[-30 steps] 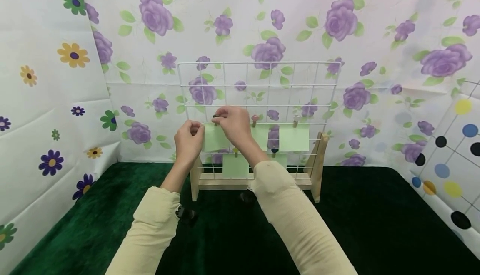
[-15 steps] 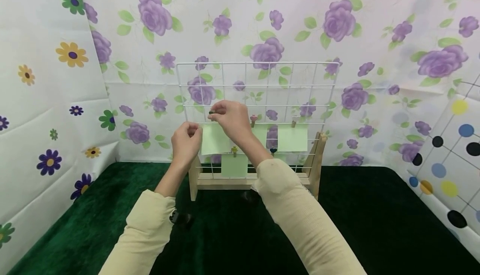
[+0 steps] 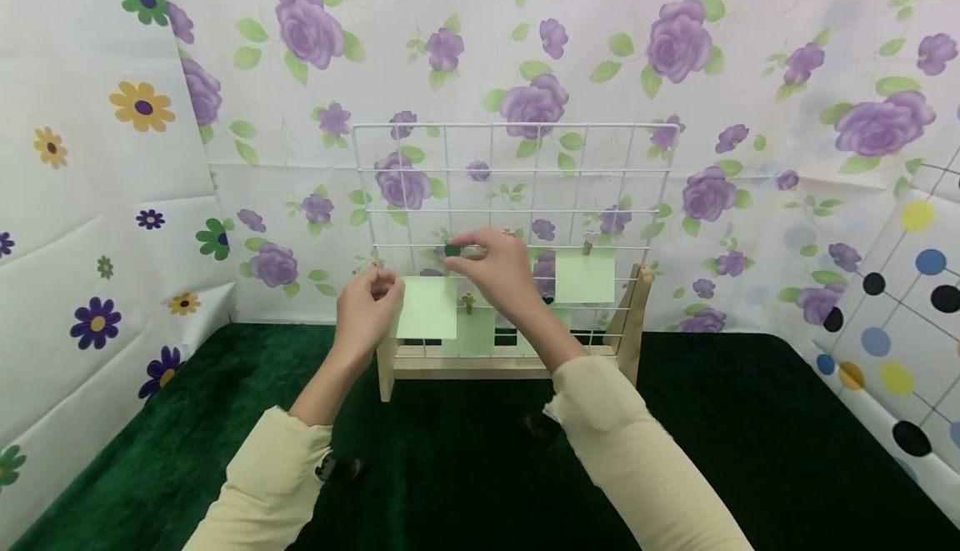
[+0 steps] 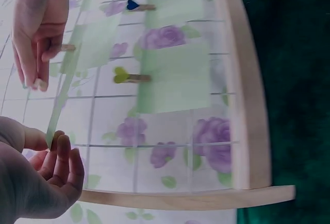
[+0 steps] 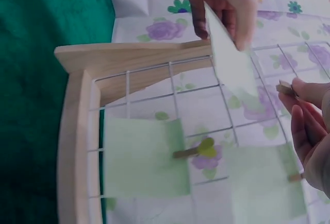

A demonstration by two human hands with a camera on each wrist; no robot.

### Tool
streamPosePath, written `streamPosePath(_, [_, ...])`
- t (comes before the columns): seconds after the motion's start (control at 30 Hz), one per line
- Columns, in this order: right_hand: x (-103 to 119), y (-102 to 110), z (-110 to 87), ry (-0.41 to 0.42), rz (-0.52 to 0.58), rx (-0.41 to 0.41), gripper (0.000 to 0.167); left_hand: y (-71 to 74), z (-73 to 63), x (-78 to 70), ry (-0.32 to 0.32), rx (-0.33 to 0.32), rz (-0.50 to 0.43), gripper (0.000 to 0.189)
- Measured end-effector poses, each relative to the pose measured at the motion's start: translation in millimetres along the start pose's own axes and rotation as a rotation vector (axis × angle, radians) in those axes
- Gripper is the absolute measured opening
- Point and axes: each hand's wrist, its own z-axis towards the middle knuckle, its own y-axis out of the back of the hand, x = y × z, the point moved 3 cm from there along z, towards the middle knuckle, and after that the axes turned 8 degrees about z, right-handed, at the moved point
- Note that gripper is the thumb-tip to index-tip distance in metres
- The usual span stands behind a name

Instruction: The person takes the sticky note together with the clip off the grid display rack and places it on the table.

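My left hand (image 3: 363, 313) pinches the left edge of a pale green paper note (image 3: 427, 308), held in front of the white wire grid (image 3: 517, 172). In the left wrist view the note (image 4: 61, 105) is seen nearly edge-on between thumb and fingers. My right hand (image 3: 504, 272) pinches a small wooden clothespin (image 5: 286, 88) with a dark green decoration, to the right of the note's top edge. More green notes hang on the grid from clothespins: one with a yellow heart (image 4: 121, 74), one with a dark blue heart (image 4: 133, 5). My right hand partly hides another note.
The grid stands in a wooden base (image 3: 502, 363) with slanted side legs on a dark green velvet cloth (image 3: 435, 468). Close behind it hangs a floral backdrop (image 3: 480, 26). Patterned sheets (image 3: 60, 217) close in the sides.
The note has come away from the grid's middle row, moving down and toward me in my left hand. My right hand first rose slightly, then moved down and right with the clothespin.
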Motion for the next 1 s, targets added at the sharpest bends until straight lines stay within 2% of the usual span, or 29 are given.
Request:
streamPosePath(0.1, [-10, 4, -10.8, -0.022, 0.022, 0.030, 0.022, -3.1, -5.4, 8.6, 0.029, 0.044, 0.009, 0.027])
streamPosePath(0.3, [-28, 10, -28.4, -0.049, 0.060, 0.120, 0.026, -8.5, -13.5, 24.5, 0.105, 0.089, 0.029, 0.026])
streamPosePath(0.63, [-62, 21, -59.7, -0.115, 0.025, 0.246, 0.024, -11.0, -28.6, 50.3, 0.142, 0.191, -0.005, 0.024])
streamPosePath(0.83, [-80, 33, -76.1, -0.102, -0.057, 0.247, 0.026, -6.9, -34.8, 68.0, 0.171, 0.227, -0.022, 0.025])
streamPosePath(1.0, [-95, 49, -87.5, -0.139, -0.058, 0.240, 0.025, -3.3, -39.1, 83.0, 0.188, 0.255, 0.004, 0.026])
